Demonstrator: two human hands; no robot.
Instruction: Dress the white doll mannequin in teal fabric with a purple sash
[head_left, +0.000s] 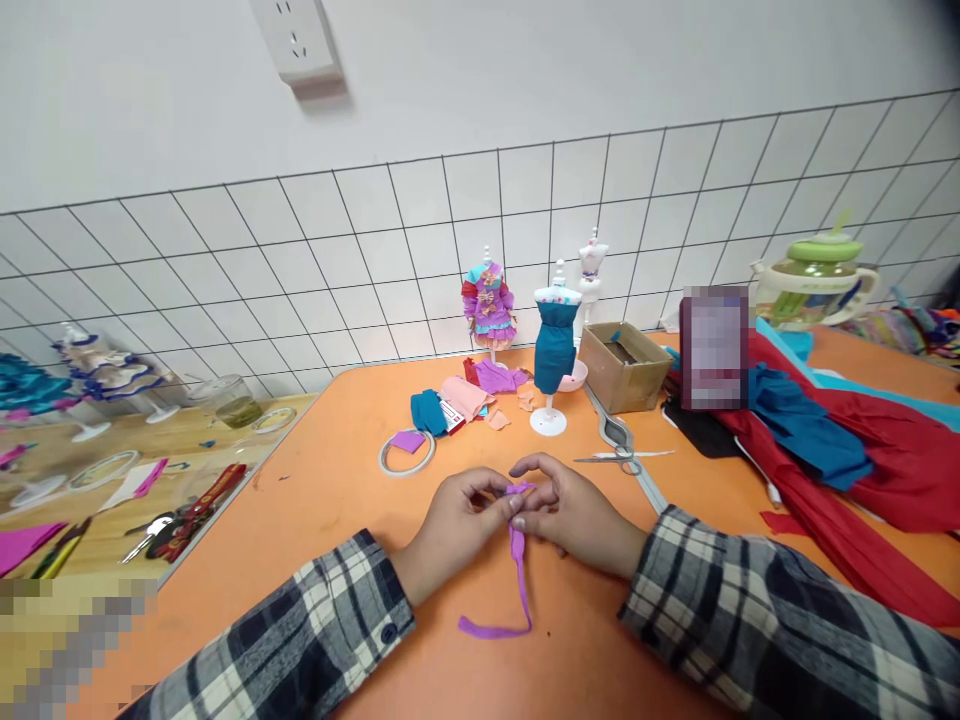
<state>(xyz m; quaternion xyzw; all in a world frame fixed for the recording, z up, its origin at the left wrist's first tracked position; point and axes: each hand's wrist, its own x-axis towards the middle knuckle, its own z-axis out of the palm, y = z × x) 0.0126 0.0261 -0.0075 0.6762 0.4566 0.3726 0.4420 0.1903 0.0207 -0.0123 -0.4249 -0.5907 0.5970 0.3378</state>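
A thin purple fabric strip (519, 585) hangs from between my two hands down onto the orange table (315, 520). My left hand (454, 530) pinches its upper end with fingers closed. My right hand (574, 512) meets it there, thumb and fingers also pinched on the strip's top. Both sleeves are plaid. Beyond my hands stands a small mannequin in a teal dress (555, 345).
Scissors (621, 458) and a metal ruler lie right of my hands. A tape roll (407, 452), fabric scraps (457, 400), a cardboard box (624, 365), dressed mannequins (488, 305) and red and teal cloth (840, 440) fill the back and right. A second table at left holds tools.
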